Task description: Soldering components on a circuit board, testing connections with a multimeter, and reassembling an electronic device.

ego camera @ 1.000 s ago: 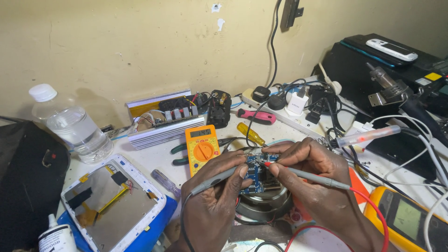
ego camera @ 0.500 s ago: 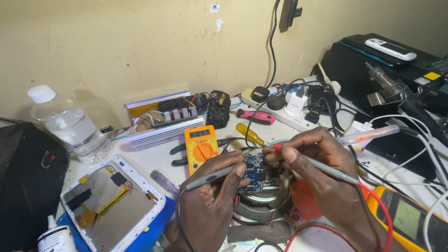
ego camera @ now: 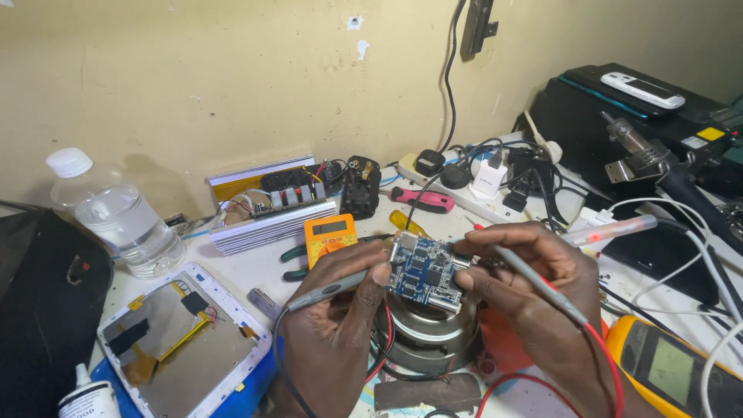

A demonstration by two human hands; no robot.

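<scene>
Cluttered table (ego camera: 232, 267) against a yellow wall. The board (ego camera: 424, 271) sits between your hands, above a metal bowl (ego camera: 429, 337). Left hand (ego camera: 337, 333) pinches a grey probe (ego camera: 329, 285) from the left; right hand (ego camera: 526, 286) pinches the other probe (ego camera: 542, 288), both tips at the board.

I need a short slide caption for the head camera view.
Left hand and right hand press probes to a blue circuit board beside an orange multimeter.
</scene>
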